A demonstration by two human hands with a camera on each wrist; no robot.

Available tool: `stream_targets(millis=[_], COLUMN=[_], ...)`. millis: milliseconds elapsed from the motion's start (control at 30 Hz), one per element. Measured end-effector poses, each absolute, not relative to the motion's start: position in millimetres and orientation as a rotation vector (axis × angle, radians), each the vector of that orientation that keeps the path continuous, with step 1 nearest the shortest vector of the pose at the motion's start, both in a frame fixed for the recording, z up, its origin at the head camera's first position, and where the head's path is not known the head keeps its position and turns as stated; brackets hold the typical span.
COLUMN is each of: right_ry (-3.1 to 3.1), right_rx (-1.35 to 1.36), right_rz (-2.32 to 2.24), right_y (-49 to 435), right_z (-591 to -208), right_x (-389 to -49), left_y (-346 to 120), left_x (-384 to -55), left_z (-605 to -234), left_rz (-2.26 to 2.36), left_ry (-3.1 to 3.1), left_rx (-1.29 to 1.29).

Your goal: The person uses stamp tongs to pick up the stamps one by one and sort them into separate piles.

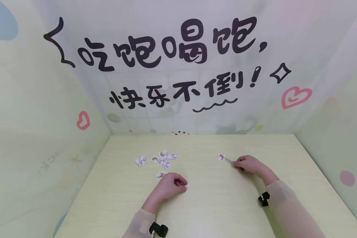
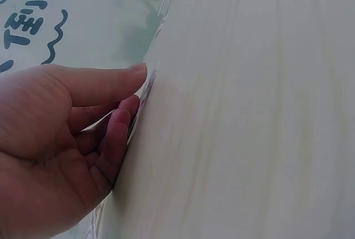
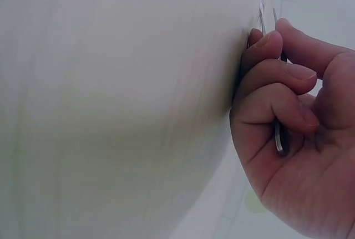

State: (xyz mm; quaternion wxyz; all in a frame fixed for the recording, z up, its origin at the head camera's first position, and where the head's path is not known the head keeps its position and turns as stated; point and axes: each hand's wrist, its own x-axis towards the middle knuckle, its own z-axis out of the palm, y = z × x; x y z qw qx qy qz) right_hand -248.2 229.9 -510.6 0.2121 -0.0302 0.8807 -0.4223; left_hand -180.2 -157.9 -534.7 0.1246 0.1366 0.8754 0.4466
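1. Right hand (image 1: 252,165) pinches slim silvery metal tweezers (image 1: 228,160), tips at square white printed card (image 1: 221,156) on pale wood-grain tabletop (image 1: 226,205).
2. Left hand (image 1: 169,185): fingers curled; pinch cannot be told.
3. Card: likely light, easily creased; grip edge.

tweezers (image 3: 279,137) partly hidden in right wrist view; cards (image 1: 163,154) too small to read; sleeves (image 1: 294,208) cut off at bottom.

Bright, even light across the head view, pale glare on the near tabletop (image 1: 200,215), soft shadow beside the right sleeve (image 1: 290,208); over to the wrist views, and they're dimmer, greyer, the wood grain (image 2: 244,117) smeared soft, a dusky shadow lying beside the right hand (image 3: 302,117)
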Motion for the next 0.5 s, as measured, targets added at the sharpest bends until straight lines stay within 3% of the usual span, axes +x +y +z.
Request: stream_targets(millis=[500], right_ry=[2.407], right_rx=[-0.086], right_rz=[-1.210], right_y=[242], right_z=[-517], right_x=[-243], left_y=[-158], left_x=[-180], left_z=[-531], left_rz=[1.314], left_ry=[2.529], left_rx=[0.393])
